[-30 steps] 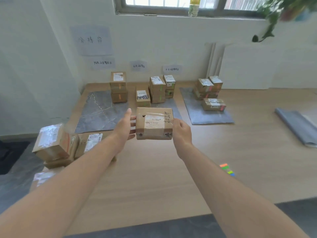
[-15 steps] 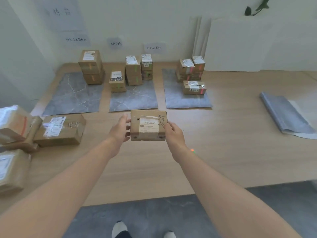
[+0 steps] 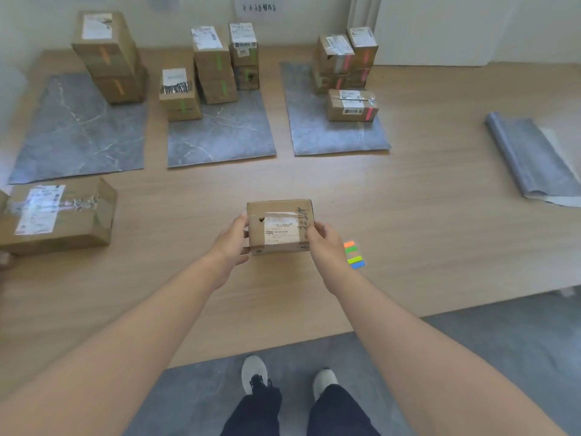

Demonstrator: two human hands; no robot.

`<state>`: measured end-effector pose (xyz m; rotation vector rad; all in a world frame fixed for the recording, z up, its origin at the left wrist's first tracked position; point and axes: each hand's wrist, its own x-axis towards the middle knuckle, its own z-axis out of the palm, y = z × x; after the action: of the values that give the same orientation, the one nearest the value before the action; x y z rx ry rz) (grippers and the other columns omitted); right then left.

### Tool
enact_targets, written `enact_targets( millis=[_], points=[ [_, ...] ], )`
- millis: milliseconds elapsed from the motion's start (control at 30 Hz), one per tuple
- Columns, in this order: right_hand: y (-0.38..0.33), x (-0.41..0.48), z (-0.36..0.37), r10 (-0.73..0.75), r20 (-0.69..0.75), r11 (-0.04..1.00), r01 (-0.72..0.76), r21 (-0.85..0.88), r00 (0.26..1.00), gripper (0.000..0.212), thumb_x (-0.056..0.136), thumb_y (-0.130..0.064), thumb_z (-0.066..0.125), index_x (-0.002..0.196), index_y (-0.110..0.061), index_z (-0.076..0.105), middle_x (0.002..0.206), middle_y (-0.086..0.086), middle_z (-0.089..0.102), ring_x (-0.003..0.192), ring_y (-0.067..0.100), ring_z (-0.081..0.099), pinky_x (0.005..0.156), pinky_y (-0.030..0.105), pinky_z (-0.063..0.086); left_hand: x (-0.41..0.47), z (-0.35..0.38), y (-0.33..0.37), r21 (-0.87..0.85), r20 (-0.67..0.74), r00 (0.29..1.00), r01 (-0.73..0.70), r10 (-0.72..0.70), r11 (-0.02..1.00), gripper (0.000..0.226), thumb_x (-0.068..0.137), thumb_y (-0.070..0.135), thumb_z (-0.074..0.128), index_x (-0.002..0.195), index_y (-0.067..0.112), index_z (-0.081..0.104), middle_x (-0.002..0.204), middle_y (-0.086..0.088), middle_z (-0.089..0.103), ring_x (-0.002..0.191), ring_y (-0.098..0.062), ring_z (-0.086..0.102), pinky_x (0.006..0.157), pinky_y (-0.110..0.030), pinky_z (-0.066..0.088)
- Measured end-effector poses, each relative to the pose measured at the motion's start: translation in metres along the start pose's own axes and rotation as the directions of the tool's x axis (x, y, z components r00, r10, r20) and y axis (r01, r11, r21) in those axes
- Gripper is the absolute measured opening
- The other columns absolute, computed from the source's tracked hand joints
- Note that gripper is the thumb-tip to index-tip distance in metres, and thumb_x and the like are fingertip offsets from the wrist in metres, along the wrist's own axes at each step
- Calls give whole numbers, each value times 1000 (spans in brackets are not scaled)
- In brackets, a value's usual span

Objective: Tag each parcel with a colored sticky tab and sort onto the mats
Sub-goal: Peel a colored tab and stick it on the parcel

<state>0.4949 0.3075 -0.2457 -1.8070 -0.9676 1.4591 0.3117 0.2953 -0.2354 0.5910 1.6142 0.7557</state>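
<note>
Both hands are curled around the ends of a small parcel (image 3: 279,226), left hand (image 3: 231,243) and right hand (image 3: 327,243) each clamping a side, label up, probably so they can read it. It's held over the table's near-middle. The sticky tabs (image 3: 353,254) lie just right, handy for tagging. The mats (image 3: 220,133) line the far edge.

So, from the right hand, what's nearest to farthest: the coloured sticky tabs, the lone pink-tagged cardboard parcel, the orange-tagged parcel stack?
1. Coloured sticky tabs, beside the right hand.
2. Pink-tagged cardboard parcel, right mat.
3. Orange-tagged parcel stack, far-left mat.
</note>
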Motion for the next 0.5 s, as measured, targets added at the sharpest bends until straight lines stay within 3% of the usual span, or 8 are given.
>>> enact_targets(
  millis=[133,233,367,433,500],
  points=[
    [20,15,-2,40,36,999,-39,-32,999,29,94,-29,53,121,-28,64,114,-14,68,104,8,62,72,21,44,18,11,-17,-11,3,999,39,-39,999,32,105,51,31,108,36,58,107,14,60,96,-12,62,108,-42,43],
    [32,24,-9,68,88,997,-64,-45,994,32,94,-30,53,126,-33,61,116,-19,67,103,0,60,73,18,43,27,21,-28,-51,-12,998,56,-56,997,31,106,49,32,107,36,60,105,15,61,94,-9,62,104,-39,45],
    [40,36,-21,48,165,999,-47,-13,985,37,95,-30,59,132,-37,59,118,-28,64,108,-9,58,77,13,41,30,33,-33,-50,-54,996,65,-67,997,39,104,49,36,131,32,58,112,13,64,104,-12,63,106,-42,46],
    [44,40,-29,28,193,999,-20,-45,981,36,94,-34,61,130,-36,58,124,-26,61,111,-5,59,82,17,43,32,39,-31,-37,-110,992,57,-61,998,39,103,49,36,128,30,58,122,8,63,113,-17,61,106,-40,45],
    [48,46,-43,-12,147,997,24,-78,989,38,96,-31,63,133,-34,56,122,-20,60,102,-8,58,82,17,45,34,47,-28,61,-250,967,-42,56,997,36,102,45,38,123,24,59,129,1,60,117,-20,55,106,-40,42]
  ],
)
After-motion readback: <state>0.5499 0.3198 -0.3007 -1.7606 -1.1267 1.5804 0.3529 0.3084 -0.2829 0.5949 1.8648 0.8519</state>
